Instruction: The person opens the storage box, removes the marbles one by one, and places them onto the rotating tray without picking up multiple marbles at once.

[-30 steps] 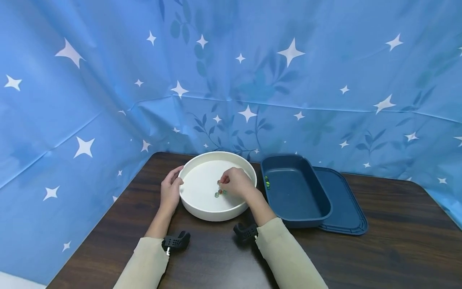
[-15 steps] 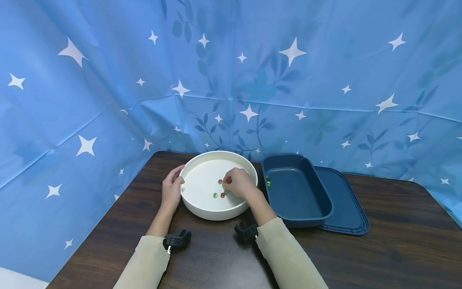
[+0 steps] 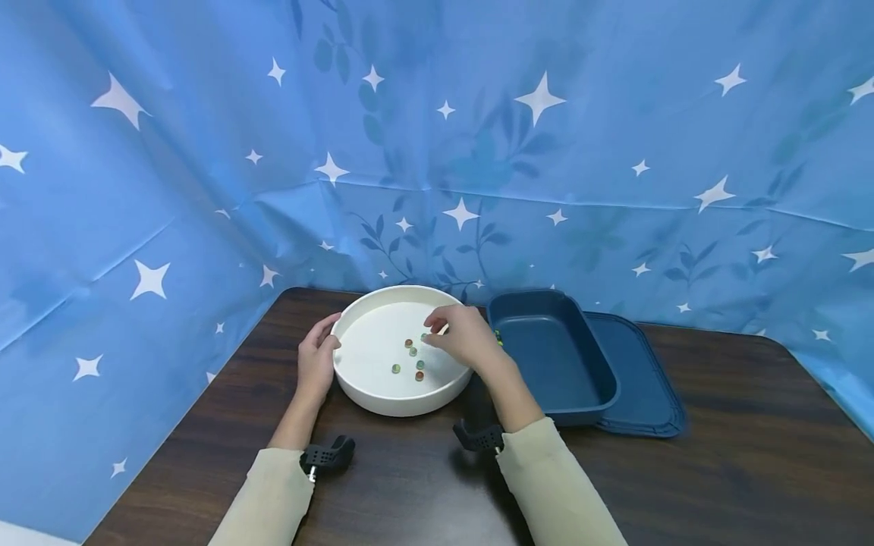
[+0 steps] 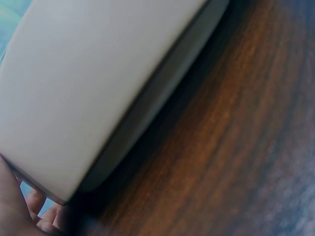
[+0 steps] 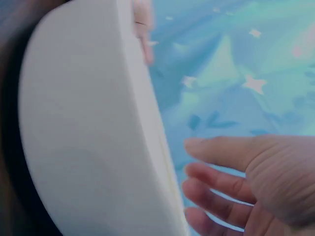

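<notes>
A round white basin stands on the table, with several small marbles in green and orange-red spread over its floor. On its left side my left hand grips the wall, the thumb near the rim. The left wrist view shows part of that hand at the basin's outer wall. My right hand hovers over the basin's right side, its fingertips close to a green marble. In the right wrist view the fingers of this hand are loosely bent and apart from the thumb, and nothing shows between them.
Right of the basin stands a deep dark blue rectangular container, with green-yellow marbles at its left wall, partly behind my right hand. A flat dark blue lid lies beside and partly under it. A blue star-patterned curtain hangs behind the table.
My right hand has lifted slightly off the clustered marbles and its fingers have spread. The marbles now lie farther apart on the basin's floor. My left hand keeps its grip.
</notes>
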Demonstrator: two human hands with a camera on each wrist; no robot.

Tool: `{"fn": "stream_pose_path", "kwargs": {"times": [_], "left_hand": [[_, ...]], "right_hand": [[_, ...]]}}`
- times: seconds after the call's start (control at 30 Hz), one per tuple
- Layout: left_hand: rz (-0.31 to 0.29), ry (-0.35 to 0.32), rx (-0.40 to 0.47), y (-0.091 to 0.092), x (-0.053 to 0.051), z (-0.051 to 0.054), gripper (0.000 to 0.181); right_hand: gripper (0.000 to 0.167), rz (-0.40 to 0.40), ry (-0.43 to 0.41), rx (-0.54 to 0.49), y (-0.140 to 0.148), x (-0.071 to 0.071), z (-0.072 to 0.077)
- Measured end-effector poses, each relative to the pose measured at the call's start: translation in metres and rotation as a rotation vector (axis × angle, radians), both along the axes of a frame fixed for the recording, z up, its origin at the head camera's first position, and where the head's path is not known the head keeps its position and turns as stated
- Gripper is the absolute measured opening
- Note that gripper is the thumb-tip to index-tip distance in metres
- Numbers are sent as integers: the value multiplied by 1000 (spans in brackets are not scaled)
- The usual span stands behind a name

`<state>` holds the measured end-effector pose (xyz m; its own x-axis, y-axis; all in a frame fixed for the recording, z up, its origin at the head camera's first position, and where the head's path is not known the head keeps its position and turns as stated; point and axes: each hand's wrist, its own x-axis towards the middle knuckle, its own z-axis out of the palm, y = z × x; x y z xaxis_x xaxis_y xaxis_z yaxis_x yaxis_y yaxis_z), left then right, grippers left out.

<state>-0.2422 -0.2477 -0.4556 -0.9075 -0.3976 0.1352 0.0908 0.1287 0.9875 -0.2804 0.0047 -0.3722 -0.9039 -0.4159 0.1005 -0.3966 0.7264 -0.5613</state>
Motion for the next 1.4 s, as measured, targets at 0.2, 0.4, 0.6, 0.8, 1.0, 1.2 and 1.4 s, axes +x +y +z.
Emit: {"fn": "stream_pose_path", "kwargs": {"times": [0.2,0.4,0.6,0.8,1.0,1.2,1.4], "left_hand": [[16,-18,-2,-2,2,-3,54],[18,-38,-14,-9,5,-1,56],[20,-36,-22,-15,6,2,55],[17,-33,-34,-13,6,4,54],[4,-26,-25,-10,4,4,54],[-9,-30,-19,-5,2,5,54],[-12,-31,-18,-1,0,4,54]], "right_hand": [[24,-30,-15,-132,43,2,10],[23,-151,-25,-160,79,-10,4],[21,-197,-124,-118,96,-21,-9],[17,-189,-186,-68,100,-27,-25],[19,-167,-206,-15,101,-31,-31],[15,-176,-219,66,101,-30,-33],[12,-189,-209,134,101,-28,-33]]}}
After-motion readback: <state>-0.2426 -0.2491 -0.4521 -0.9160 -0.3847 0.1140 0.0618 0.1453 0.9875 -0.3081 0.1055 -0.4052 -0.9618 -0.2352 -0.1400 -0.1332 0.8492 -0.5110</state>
